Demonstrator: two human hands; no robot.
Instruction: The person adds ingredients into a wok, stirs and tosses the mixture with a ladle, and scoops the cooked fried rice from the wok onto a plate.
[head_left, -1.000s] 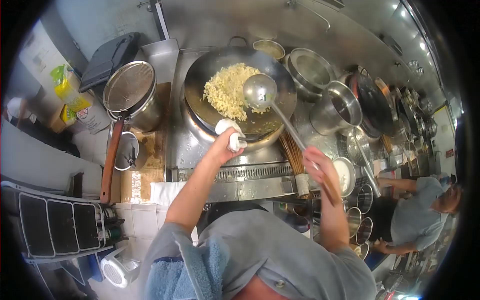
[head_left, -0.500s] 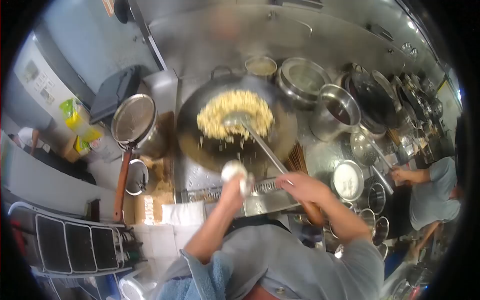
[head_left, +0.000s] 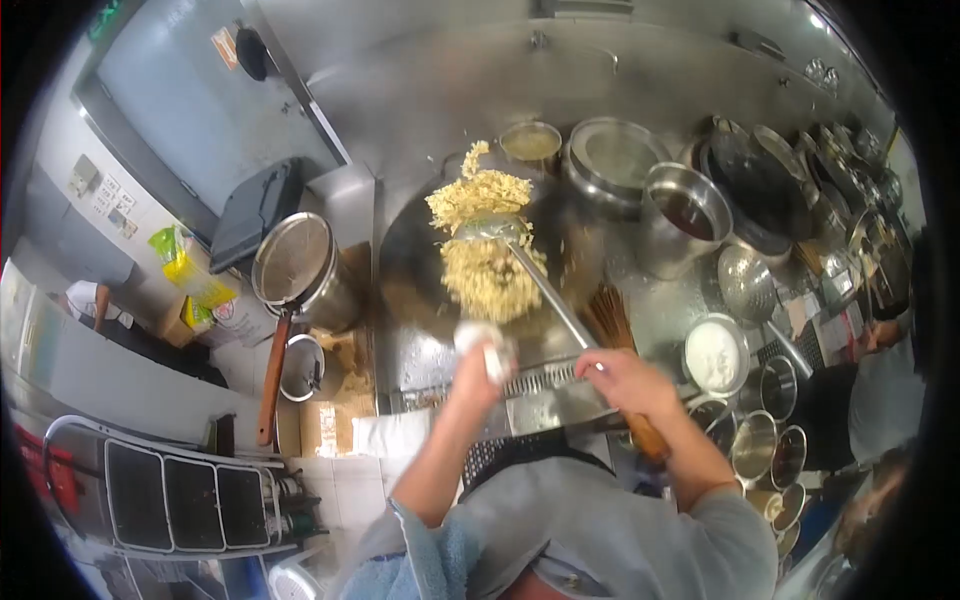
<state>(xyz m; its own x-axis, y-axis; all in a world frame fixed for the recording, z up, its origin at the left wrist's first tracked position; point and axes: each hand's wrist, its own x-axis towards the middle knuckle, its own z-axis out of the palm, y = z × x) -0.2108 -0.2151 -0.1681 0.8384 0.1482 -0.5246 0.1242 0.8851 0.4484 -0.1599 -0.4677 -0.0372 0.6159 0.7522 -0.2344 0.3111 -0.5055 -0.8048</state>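
Note:
My left hand (head_left: 480,375) is closed around a folded white cloth (head_left: 482,340) at the near rim of the large dark wok (head_left: 410,275). The wok's near handle is hidden there. In the wok, loose yellow food (head_left: 490,285) that looks like egg fried rice lies in a heap, with part of it tossed up toward the far rim. My right hand (head_left: 625,380) grips the long metal shaft of a ladle (head_left: 545,290); its wooden end sticks out below my hand. The ladle's bowl is among the food.
Right of the wok are a bamboo brush (head_left: 612,318), a metal pot of dark liquid (head_left: 685,215), a bowl of white stuff (head_left: 716,355) and a perforated skimmer (head_left: 746,285). A strainer (head_left: 292,257) rests on a pot at left. A co-worker (head_left: 885,395) stands at right.
The food has gone from a broad heap to a taller mass flung toward the wok's far side. The co-worker's hand has left the skimmer handle. My view has shifted slightly.

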